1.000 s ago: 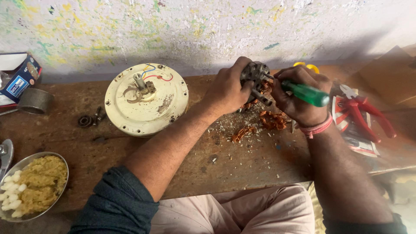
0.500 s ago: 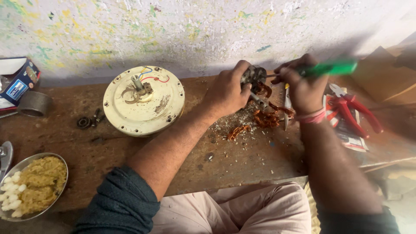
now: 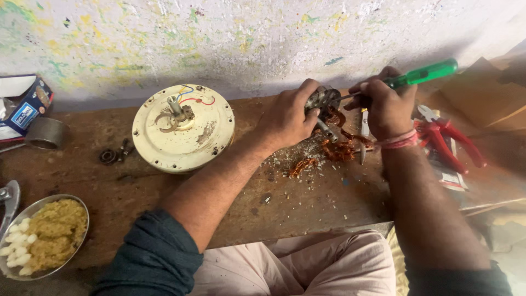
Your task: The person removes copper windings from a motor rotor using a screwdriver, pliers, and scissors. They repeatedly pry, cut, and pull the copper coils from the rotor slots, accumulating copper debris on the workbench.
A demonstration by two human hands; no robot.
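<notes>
My left hand (image 3: 289, 118) grips a round metal motor core (image 3: 322, 100) and holds it upright on the wooden bench (image 3: 230, 192). My right hand (image 3: 386, 107) is closed around a green-handled screwdriver (image 3: 422, 74), whose metal shaft points left into the core. Tangled copper wire scraps (image 3: 339, 148) lie on the bench just below both hands. A round cream motor housing (image 3: 183, 129) with coloured wires on top sits to the left of my left forearm.
Red-handled pliers (image 3: 446, 140) lie at the right on a paper packet. A steel bowl (image 3: 41, 235) of yellowish food sits at the lower left. A tape roll (image 3: 46, 133), a small box (image 3: 24, 107) and a bearing (image 3: 108, 157) are at the left. A paint-speckled wall (image 3: 246, 38) backs the bench.
My right hand has lifted and swung the screwdriver handle up to the right, so the shaft now points into the core. The left hand keeps its grip.
</notes>
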